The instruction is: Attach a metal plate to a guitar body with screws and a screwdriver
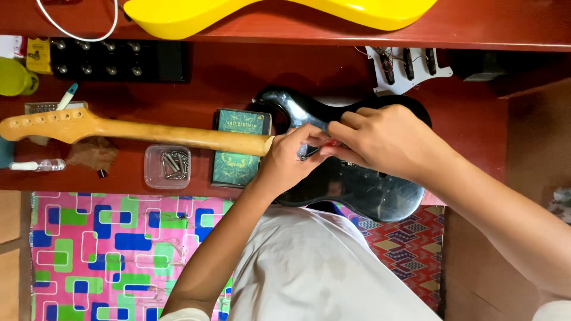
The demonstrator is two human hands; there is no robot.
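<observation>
Black guitar body, neck pointing left, both hands pinching screwdriver.

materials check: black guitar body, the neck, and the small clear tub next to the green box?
Black guitar body: probably painted wood or a similar solid, high-gloss finish; it mirrors the room sharply.
Neck: looks like bare or lightly finished pale wood, amber-yellow and matte, with worn, smudged patches on the headstock.
Clear tub: transparent plastic by its look; the grey screws inside glint like metal.
</observation>
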